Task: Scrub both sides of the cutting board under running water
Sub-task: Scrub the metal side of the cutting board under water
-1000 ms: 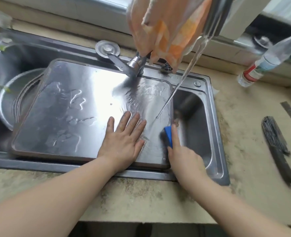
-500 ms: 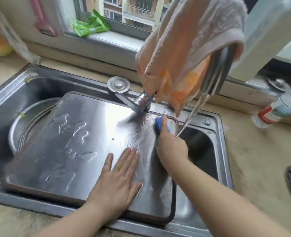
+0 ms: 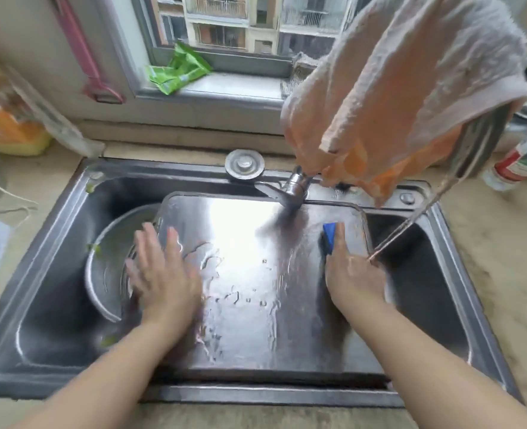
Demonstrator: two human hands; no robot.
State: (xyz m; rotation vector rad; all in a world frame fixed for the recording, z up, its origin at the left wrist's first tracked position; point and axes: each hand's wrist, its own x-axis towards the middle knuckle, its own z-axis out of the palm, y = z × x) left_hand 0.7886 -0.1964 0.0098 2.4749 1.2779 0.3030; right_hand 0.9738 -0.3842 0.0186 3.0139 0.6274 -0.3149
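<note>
Now one cutting board (image 3: 256, 289) across sink (image 3: 54, 274), left hand (image 3: 163, 274) fingers spread flat, right hand (image 3: 352, 274) fingers gripping one blue sponge (image 3: 330, 236).

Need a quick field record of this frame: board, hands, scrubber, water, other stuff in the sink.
board: steel cutting board lying flat across the sink, wet
left hand: open, fingers spread at the board's left edge, blurred
right hand: grips blue sponge on the board's right part
water: stream running, lands beside the right hand at the board's right edge
faucet: cloth draped over it
also in sink: metal bowl left of the board
</note>
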